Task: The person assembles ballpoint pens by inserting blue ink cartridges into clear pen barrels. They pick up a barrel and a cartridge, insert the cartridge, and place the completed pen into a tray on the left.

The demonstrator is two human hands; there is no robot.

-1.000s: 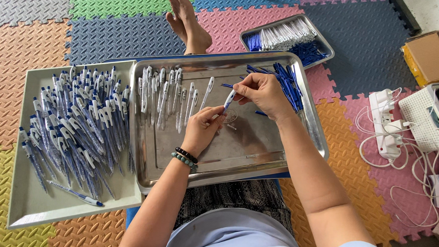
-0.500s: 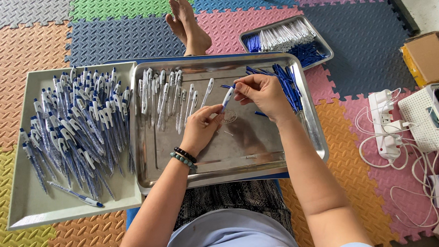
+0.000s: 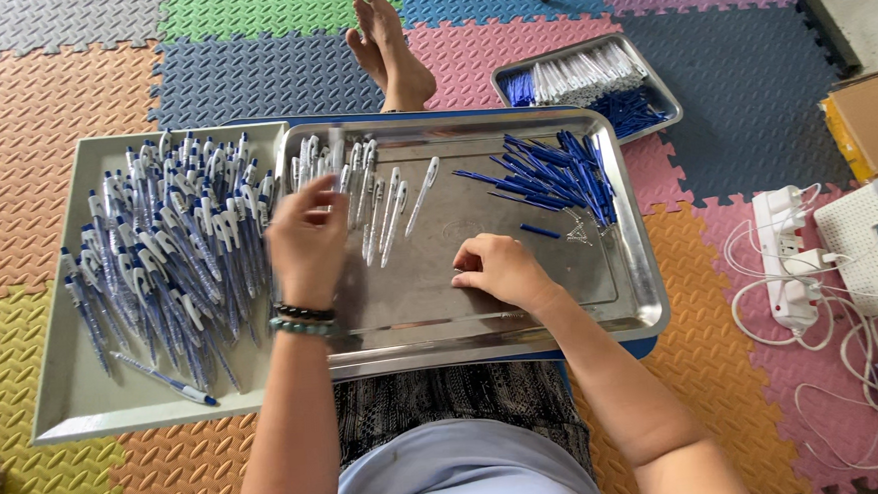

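At the far left a pale grey tray [image 3: 77,416] holds a thick heap of assembled blue and white pens [image 3: 159,262], their tips mostly pointing toward the person. Just to its right sits a shiny steel tray [image 3: 622,308]. The left hand [image 3: 306,239], with bead bracelets [image 3: 303,318] at the wrist, hovers over the seam between the two trays; it is blurred, the fingers loosely curled, and whether they hold a pen cannot be told. Beside it, in the steel tray's upper left, lie white pen barrels [image 3: 382,205] in a loose row. Lower and toward the middle, the right hand [image 3: 500,271] rests on the bare steel with its fingers drawn together and bent down onto the tray floor; anything pinched beneath them is hidden. Further right, a pile of blue refills [image 3: 555,171] fills the upper right corner, with small wire springs [image 3: 578,232] just below it. Beyond the tray's far edge a smaller tray [image 3: 651,86] holds more white and blue parts. At the far right on the foam floor mats [image 3: 81,105] are a white power strip [image 3: 790,249] and tangled cables.
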